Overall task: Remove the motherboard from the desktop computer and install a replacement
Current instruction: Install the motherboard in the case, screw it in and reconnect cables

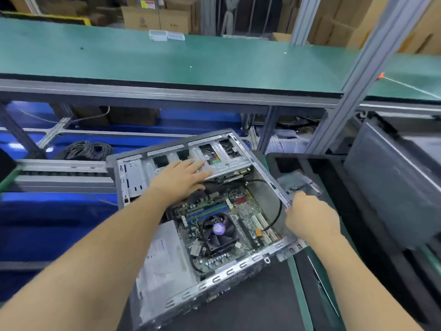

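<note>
Centre frame, the left hand (181, 180) lay flat-fingered on the drive cage (222, 158), steadying the open case (238, 266), while the right hand (310, 216) gripped its right rim; the motherboard (238, 211) sat inside, not yet removed.

Single head-worn view, wide-angle, looking forward and down from close above the open computer case (205, 225), both forearms reaching in from the bottom edge, green worktop (167, 60) stretching across beyond, straight lines bowed at the edges.
</note>
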